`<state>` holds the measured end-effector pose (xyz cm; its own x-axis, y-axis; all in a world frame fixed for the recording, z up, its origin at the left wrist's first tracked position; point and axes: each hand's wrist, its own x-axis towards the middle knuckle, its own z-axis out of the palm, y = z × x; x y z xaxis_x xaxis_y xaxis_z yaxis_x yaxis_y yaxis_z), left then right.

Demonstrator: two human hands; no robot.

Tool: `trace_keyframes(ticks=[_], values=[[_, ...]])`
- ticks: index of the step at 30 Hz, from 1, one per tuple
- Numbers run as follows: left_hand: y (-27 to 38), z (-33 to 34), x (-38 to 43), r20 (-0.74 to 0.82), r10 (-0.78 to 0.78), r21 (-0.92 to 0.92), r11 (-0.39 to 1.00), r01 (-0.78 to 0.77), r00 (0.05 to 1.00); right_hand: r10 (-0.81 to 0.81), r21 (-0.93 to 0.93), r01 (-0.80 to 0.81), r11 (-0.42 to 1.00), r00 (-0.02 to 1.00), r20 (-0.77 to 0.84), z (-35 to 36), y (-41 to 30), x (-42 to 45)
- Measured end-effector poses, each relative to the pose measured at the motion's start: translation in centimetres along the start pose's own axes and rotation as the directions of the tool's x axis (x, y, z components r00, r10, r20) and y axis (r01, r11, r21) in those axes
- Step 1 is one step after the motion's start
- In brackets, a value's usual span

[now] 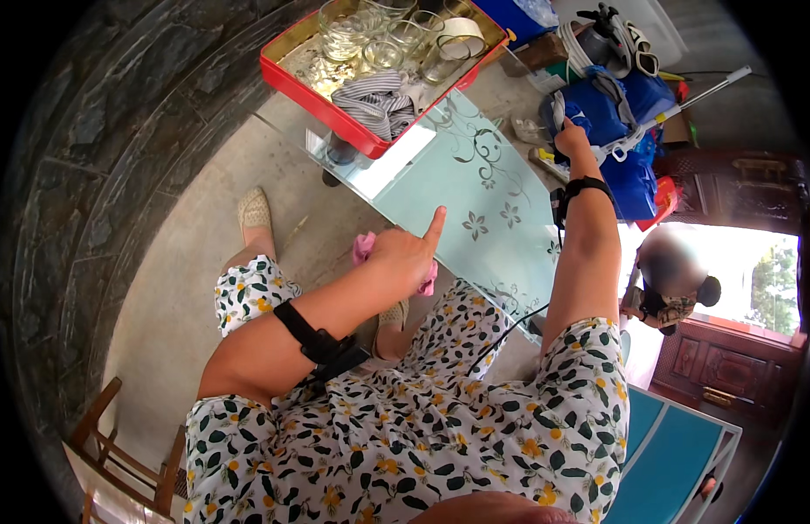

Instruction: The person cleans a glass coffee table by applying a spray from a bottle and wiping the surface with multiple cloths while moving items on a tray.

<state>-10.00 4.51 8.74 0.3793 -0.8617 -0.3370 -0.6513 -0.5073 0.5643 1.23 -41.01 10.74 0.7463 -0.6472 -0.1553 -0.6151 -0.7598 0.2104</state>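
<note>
A crumpled pink cloth [427, 278] is bunched in my left hand [405, 259], with its ends sticking out on both sides and my index finger stretched out. This hand hangs over the near edge of a frosted glass table [503, 190] with a flower pattern. Past the table's right side reaches my right hand [572, 141], its fingertips at a grey and blue fabric item [559, 110]; whether they grip it is unclear. On the table's far end lies a red-rimmed tray [326, 118] holding several clear glasses [382, 56], a white tape roll [461, 36] and a striped grey cloth [375, 101].
Blue containers [631, 180], a white pole [693, 98] and other items crowd the right side. A person [670, 304] is near the bright doorway. A wooden chair [103, 432] stands lower left, a blue-panelled piece of furniture [674, 445] lower right.
</note>
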Motion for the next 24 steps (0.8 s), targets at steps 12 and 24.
trace_keyframes(ticks=[12, 24], values=[[0.4, -1.5, 0.4, 0.100, -0.012, 0.014, 1.000, 0.011, 0.995, -0.290, 0.006, 0.290, 0.957, 0.957, -0.017, 1.2, 0.7, -22.5], [-0.1, -0.2, 0.5, 0.039, 0.004, 0.072, 0.997, -0.006, 0.999, -0.473, 0.060, 0.498, 0.865, 0.849, -0.235, 2.4, -0.3, -12.6]])
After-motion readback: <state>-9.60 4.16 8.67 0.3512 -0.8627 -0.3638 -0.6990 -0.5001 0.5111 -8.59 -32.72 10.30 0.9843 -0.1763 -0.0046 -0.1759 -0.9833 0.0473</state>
